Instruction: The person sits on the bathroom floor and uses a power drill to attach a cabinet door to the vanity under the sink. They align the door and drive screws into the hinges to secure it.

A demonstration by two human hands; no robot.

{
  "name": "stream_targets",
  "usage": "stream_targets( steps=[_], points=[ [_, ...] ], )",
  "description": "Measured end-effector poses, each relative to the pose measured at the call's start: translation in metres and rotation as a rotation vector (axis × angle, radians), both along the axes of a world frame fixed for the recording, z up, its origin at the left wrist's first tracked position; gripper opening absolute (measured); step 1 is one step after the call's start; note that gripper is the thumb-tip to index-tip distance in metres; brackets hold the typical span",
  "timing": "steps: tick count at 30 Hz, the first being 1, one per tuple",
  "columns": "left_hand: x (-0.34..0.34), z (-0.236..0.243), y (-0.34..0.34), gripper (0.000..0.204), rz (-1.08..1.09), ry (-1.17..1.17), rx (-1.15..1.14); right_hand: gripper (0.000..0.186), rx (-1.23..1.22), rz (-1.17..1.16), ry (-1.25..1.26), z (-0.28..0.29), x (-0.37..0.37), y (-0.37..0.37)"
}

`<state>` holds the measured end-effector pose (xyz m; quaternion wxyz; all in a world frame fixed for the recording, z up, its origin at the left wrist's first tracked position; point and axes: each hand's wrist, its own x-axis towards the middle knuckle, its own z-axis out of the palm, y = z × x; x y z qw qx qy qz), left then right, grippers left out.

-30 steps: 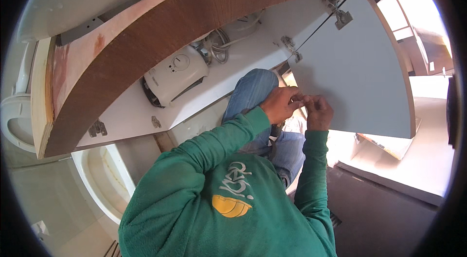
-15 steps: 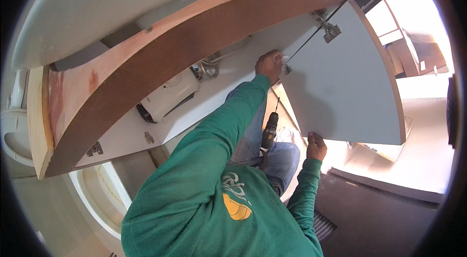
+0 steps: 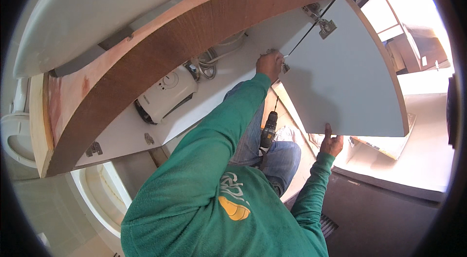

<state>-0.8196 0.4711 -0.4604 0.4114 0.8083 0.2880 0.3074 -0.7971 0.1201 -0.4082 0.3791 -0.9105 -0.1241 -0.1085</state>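
Observation:
A light grey cabinet door (image 3: 350,82) with a curved outer edge stands open on the right. My right hand (image 3: 332,144) grips its lower edge, one finger lying on the grey face and the others below or behind the edge. At the door's hinge side, my left hand (image 3: 270,65) is closed beside the lower hinge (image 3: 286,68); a small pale tip shows at its fingers, too little to name. Higher up, another metal hinge (image 3: 327,28) spans the gap between door and cabinet side. A black cordless drill (image 3: 269,130) with a long bit rests by my knee.
A thick curved wooden panel (image 3: 160,45) arches over the cabinet inside. Within are a white appliance (image 3: 168,92) and a coiled cable (image 3: 208,65). Loose-leafed hinges (image 3: 149,139) sit on the left edge. A white basin-like piece (image 3: 102,194) stands lower left, and a dark surface (image 3: 374,213) lower right.
My right hand has slid rightward along the door's lower edge, with a finger now up on its face. The left hand stays by the lower hinge. The view has shifted slightly.

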Motion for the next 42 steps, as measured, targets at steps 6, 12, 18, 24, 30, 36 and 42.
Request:
stream_targets(
  steps=[6,12,18,24,30,36,42],
  points=[
    [0.005,0.000,-0.003,0.016,0.048,0.096,0.070,0.031,0.102,0.022,-0.031,-0.004,-0.014,0.004],
    [0.004,0.004,-0.004,0.011,-0.012,-0.015,0.000,0.030,0.154,0.036,-0.059,-0.007,-0.019,0.001],
    [0.010,0.012,-0.004,0.012,-0.034,0.056,-0.051,0.038,0.100,-0.007,-0.042,-0.005,-0.023,0.003],
    [0.009,0.015,0.000,0.014,-0.055,0.122,-0.096,0.050,0.014,-0.024,0.020,0.003,-0.023,0.002],
    [0.000,0.001,0.008,0.016,-0.055,-0.088,-0.234,0.065,0.046,0.030,0.073,-0.005,-0.023,0.001],
    [-0.056,0.008,-0.005,0.018,0.181,-0.220,-0.205,0.055,0.207,0.031,0.533,-0.059,-0.031,-0.040],
    [-0.115,0.041,-0.100,0.017,-0.240,-0.109,-0.202,0.038,-0.098,0.265,0.656,-0.099,-0.016,-0.043]
  ],
)
